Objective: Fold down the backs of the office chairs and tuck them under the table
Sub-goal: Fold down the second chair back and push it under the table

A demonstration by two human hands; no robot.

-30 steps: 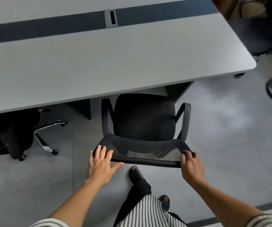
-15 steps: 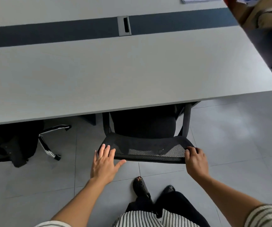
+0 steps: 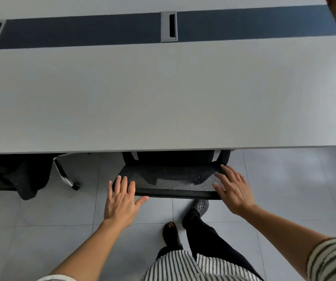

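While no writing shows, left hand (image 3: pixel 121 201) and right hand (image 3: pixel 234 190) lie spread, flat on chair back (image 3: pixel 173 183).

- An office meeting room.
- A long grey surface (image 3: pixel 163 94) has a dark centre strip with cable ports (image 3: pixel 169 26).
- Black mesh office chairs (image 3: pixel 173 179) sit tucked beneath it.
- The floor (image 3: pixel 284 189) is grey tile.

Grey table (image 3: pixel 163 94) w/ cable grommets (image 3: pixel 169 26) (two); tiled floor (image 3: pixel 284 179) below.
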